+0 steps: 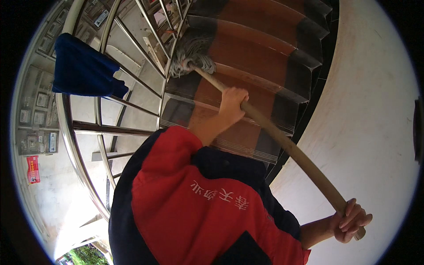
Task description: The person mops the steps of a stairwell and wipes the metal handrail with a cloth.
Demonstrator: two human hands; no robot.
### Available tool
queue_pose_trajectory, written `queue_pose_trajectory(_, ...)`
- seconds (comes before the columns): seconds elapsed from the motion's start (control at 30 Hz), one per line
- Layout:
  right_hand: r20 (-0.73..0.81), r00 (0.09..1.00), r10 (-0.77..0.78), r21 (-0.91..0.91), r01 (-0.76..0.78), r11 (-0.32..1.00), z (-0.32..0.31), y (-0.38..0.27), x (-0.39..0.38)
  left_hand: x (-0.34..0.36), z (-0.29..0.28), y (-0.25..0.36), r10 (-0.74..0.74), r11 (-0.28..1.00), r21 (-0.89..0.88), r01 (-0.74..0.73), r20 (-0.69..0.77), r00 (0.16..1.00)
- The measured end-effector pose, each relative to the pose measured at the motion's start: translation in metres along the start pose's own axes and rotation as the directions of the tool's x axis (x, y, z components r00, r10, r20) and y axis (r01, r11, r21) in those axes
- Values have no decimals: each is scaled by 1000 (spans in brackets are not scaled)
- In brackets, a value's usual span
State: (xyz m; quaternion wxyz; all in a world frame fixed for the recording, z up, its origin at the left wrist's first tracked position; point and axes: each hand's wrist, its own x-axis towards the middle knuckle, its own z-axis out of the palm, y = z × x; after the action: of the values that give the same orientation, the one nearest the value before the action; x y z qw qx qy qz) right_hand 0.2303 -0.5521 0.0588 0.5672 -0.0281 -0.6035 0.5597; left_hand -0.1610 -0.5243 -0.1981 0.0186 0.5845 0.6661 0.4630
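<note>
1. While the left hand (232, 104) grips the wooden mop handle (282, 141) midway, the right hand (351, 221) clasps its top end.
2. The grey mop head (192, 53) rests on stairs (260, 57) beyond the left hand.
3. A red rectangular sign (33, 169) hangs on the wall far left of both hands.

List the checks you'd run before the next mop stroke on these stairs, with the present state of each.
1. Left hand closed around the wooden mop handle partway down: ok.
2. Right hand gripping the handle's top end: ok.
3. Grey mop head resting on a stair tread: ok.
4. Mop head kept apart from the metal railing: not ok, it lies right against the bars.
5. Blue cloth draped over the railing, away from the handle: ok.
6. Footing on the steps: cannot tell, feet hidden by the red and dark jacket.
</note>
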Motion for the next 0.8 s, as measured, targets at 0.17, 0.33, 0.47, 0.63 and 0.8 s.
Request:
queue_pose_trajectory(0.17, -1, 987, 160, -234, -156, 960, -10, -5, -33, -57, 66, 21, -49, 991, -125, 54, 47, 998)
queue_pose_trajectory(0.33, -29, 987, 156, -266, -158, 951, -12, -87, -61, -59, 129, 91, 116, 926, -374, -56, 140, 983)
queue_pose_trajectory(0.47, -65, 997, -50, -357, 23, 934, 11, -135, -80, -55, 230, 181, 338, 821, -551, -147, 263, 904)
queue_pose_trajectory(0.63, -64, 933, -354, -448, 290, 845, 34, -126, -70, -98, 293, 269, 559, 753, -649, -108, 545, 625)
queue_pose_trajectory(0.8, -188, 901, -390, -625, 197, 756, 81, -180, -87, -145, 251, 304, 717, 668, -740, -71, 616, 327)
